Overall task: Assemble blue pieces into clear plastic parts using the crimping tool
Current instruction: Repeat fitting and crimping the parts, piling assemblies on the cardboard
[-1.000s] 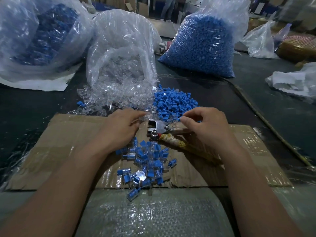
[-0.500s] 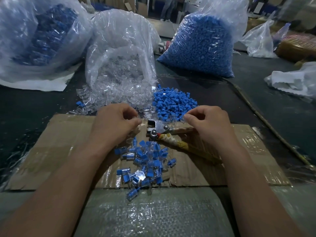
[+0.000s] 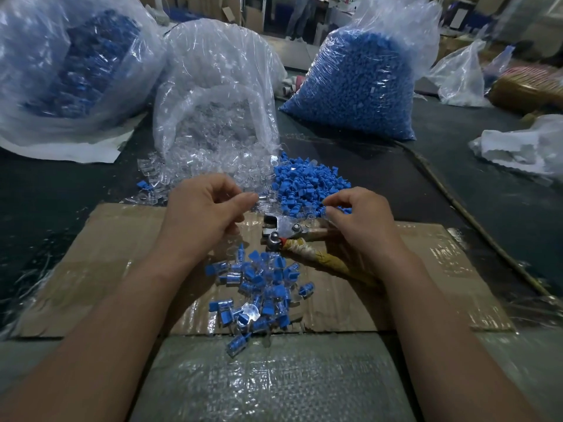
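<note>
Head view: a dark work table [image 3: 45, 214] carries a flattened brown cardboard sheet [image 3: 122, 254] glossy with tape, and a grey woven plastic sack [image 3: 268, 376] lies at 6 o'clock. At 12 o'clock stands a clear bag of clear plastic parts [image 3: 219, 102], at 1 o'clock a clear bag packed with blue pieces [image 3: 359, 86], and at 10 o'clock a third clear bag with blue contents [image 3: 76, 65]. The room behind is cluttered and blurred.

A metal crimping tool with yellow-wrapped handles [image 3: 283, 229] lies on the cardboard between the hands, at 4 o'clock from the left hand [image 3: 201, 217]; its handles run under the right hand [image 3: 359, 226]. The left hand's fingers are curled, but I cannot tell if they hold anything. The right hand pinches a blue piece [image 3: 338, 210] at the edge of a loose heap of blue pieces [image 3: 307, 184]. A pile of blue-and-clear assembled parts [image 3: 262, 287] lies at 6 o'clock from the tool.
</note>
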`<state>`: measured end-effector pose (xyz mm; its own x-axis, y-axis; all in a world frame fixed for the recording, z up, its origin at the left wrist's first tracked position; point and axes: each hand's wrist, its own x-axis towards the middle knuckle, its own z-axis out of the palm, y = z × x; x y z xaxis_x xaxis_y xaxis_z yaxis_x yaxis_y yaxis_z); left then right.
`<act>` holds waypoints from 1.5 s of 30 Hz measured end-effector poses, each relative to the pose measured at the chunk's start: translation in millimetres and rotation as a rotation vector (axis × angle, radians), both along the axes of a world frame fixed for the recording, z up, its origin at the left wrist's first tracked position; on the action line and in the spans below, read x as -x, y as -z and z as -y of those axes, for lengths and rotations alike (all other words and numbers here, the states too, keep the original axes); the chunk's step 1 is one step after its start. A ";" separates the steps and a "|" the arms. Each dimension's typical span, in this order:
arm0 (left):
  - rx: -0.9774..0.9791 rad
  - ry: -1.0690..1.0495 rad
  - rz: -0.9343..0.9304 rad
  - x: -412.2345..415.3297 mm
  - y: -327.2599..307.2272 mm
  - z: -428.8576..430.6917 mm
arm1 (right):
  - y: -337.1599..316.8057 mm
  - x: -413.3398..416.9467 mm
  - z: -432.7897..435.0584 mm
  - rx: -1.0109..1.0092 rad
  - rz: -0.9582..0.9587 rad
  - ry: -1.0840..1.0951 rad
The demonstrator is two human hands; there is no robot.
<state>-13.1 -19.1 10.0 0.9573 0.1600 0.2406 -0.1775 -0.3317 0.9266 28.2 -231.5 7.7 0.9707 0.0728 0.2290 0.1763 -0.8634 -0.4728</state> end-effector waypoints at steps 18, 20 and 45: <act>-0.012 0.062 0.013 1.6 -0.1 -0.5 | 3.0 -10.5 -8.2 0.109 -0.168 -0.014; -0.010 0.065 0.009 1.2 0.6 -0.3 | 4.2 -10.4 -8.5 0.120 -0.164 -0.041; 0.283 0.199 -0.178 -1.7 -3.6 0.8 | -12.7 28.8 -33.8 -0.439 -0.016 -0.302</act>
